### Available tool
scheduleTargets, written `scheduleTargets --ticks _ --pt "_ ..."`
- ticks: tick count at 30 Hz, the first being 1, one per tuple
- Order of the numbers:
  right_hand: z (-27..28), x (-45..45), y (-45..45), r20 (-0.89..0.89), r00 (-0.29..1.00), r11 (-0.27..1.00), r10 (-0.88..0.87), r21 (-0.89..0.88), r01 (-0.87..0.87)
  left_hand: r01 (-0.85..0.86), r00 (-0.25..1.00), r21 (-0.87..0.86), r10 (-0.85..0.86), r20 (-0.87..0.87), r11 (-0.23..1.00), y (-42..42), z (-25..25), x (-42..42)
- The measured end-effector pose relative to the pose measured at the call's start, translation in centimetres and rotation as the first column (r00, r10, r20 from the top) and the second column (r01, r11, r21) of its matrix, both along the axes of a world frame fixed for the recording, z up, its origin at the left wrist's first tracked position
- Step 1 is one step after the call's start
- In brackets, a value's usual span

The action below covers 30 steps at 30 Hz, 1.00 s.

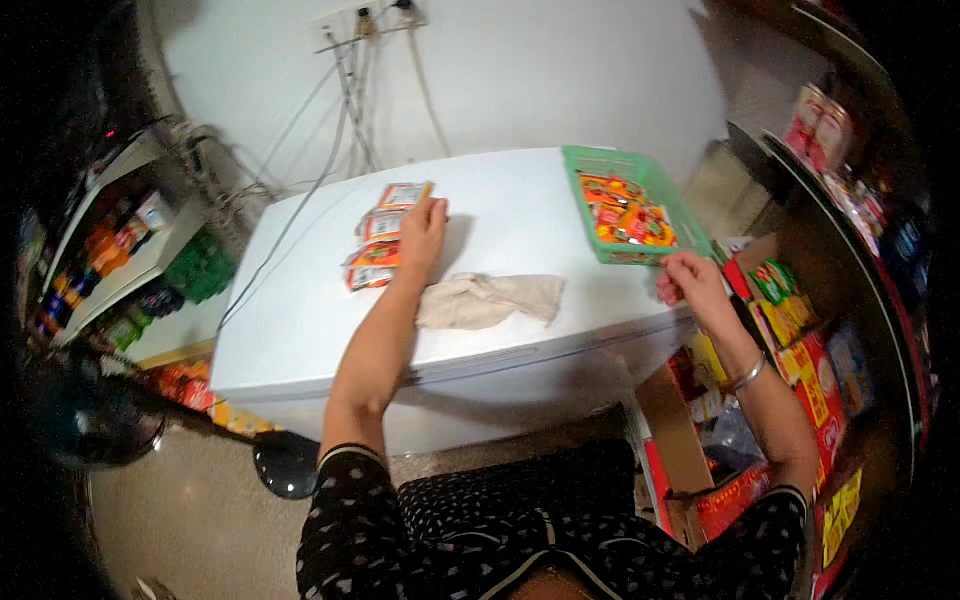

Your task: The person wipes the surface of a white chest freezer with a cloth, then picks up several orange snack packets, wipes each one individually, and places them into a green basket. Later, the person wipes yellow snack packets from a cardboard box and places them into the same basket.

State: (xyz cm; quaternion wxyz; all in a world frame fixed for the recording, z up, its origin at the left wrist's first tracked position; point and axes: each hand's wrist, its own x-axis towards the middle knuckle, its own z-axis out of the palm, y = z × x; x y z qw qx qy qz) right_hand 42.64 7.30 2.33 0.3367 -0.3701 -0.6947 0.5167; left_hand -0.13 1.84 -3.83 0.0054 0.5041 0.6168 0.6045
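Note:
Several orange-and-white sachets [377,253] lie in an overlapping column on the white chest freezer lid [495,202]. My left hand [424,234] rests along their right side, its fingers by the topmost sachet. Whether it grips one is hidden. A crumpled beige cloth [491,301] lies just to the right of my left forearm. At the lid's right end is a green plastic basket [694,214] holding a pile of orange sachets [626,212]. My right hand [691,283] is at the basket's near right corner, fingers curled, with nothing visible in it.
A dark cable [281,244] runs across the lid's left side from wall sockets [367,22]. Left stands a shelf [112,292] of packaged goods. Boxes and an open carton [675,442] crowd the right side under shelving [847,217]. A black round base [286,463] is on the floor.

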Motion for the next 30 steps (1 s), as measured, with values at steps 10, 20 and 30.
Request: scheduleTargets --ticks 10,20,30 --pt "-5.1 -12.7 -3.0 0.274 0.933 0.597 0.233 0.718 -0.359 -0.385 0.820 -0.007 0.339 -0.461 0.923 -5.6 3.5 0.4" --pt "-8.1 -16.5 -3.5 0.357 0.923 0.484 0.144 0.788 -0.380 -0.554 0.763 -0.445 0.216 -0.610 0.704 -8.3 1.8 -1.7" --pt "-7.8 -16.5 -3.1 0.377 0.916 0.524 0.135 0.758 -0.389 -0.596 0.729 -0.520 0.140 -0.670 0.612 -4.0 1.5 -0.9"
